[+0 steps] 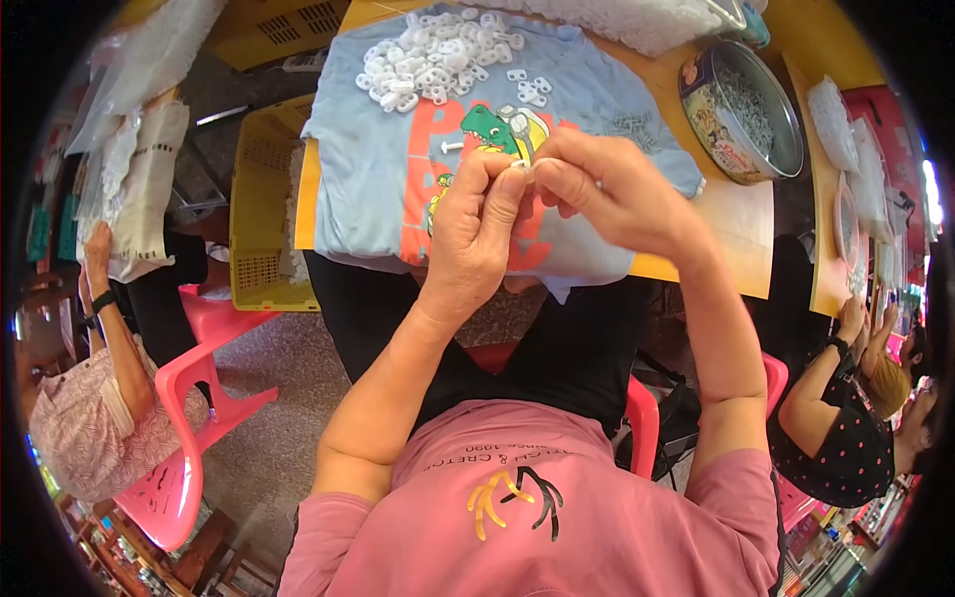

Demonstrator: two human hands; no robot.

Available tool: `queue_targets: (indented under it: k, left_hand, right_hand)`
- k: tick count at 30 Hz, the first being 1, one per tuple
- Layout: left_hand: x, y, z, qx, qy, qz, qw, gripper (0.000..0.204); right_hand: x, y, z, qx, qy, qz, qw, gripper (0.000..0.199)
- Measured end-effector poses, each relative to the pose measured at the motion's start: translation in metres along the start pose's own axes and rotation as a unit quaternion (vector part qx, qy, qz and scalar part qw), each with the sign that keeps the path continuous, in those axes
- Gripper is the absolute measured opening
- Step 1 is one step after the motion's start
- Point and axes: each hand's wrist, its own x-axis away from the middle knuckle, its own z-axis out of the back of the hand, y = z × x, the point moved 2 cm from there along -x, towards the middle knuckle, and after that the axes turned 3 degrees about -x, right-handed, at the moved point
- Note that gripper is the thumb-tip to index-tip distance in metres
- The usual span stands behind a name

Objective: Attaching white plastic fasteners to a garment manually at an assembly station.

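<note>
Both hands – left hand [476,224] and right hand [597,189] – are pinching one tiny white plastic piece [521,165] together over the blue shirt [378,149] covering the bench.

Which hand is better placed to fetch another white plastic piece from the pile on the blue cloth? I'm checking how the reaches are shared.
Probably the left hand. The pile of white pieces lies up and to the left, on its side. The right hand sits further right, nearer the round tin.

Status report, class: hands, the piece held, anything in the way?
Left hand and right hand pinch one small white part. White pile beyond on blue cloth. Nothing between.
</note>
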Motion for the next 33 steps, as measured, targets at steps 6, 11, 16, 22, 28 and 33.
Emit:
queue_targets:
  k: [6,11,16,22,28,33]
  left_hand:
    - [0.002,-0.002,0.002,0.010,0.004,-0.015,1.000,0.014]
    - [0.003,0.001,0.000,0.044,-0.018,-0.008,0.999,0.013]
    - [0.002,0.001,0.002,0.034,-0.017,0.000,0.999,0.013]
    - [0.000,0.000,0.004,0.025,-0.031,-0.017,0.999,0.013]
    - [0.002,0.004,0.003,0.020,-0.035,-0.004,0.999,0.013]
    - [0.001,0.005,0.003,0.027,-0.028,0.000,0.999,0.014]
  right_hand:
    - [-0.053,0.023,0.023,0.125,0.080,-0.049,0.988,0.018]
    - [-0.085,0.042,0.007,0.154,0.095,0.026,0.983,0.018]
    - [-0.097,0.042,-0.007,0.224,0.103,0.052,0.968,0.016]
    - [-0.102,0.039,-0.016,0.240,0.140,0.068,0.958,0.016]
    - [-0.112,0.033,-0.029,0.294,0.099,0.143,0.940,0.015]
    - [-0.113,0.034,-0.031,0.306,0.092,0.157,0.934,0.014]
